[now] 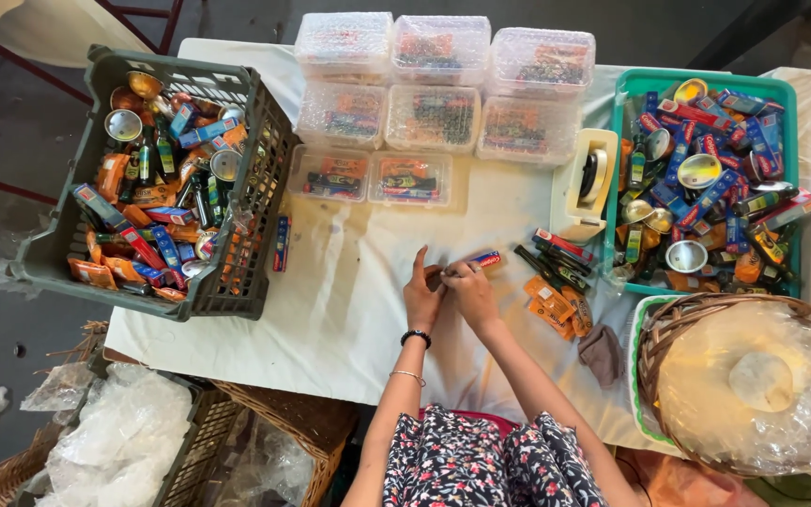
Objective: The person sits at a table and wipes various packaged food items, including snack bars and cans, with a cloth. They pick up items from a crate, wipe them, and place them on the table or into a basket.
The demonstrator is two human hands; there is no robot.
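Near the tabletop's (349, 310) front edge, both hands, left (421, 296) and right (469, 291), grip a small bundle (476, 261), apparently mid-assembly; steadying it comes next.

White tablecloth (349, 300), teal tray (706, 84), grey crate (237, 282) — red-and-blue packet (482, 259).

Floral dress (481, 460), black wristband (416, 336), thin bracelet (409, 376)

1 head-worn view, steeply downward over the table (349, 310), fairly near.
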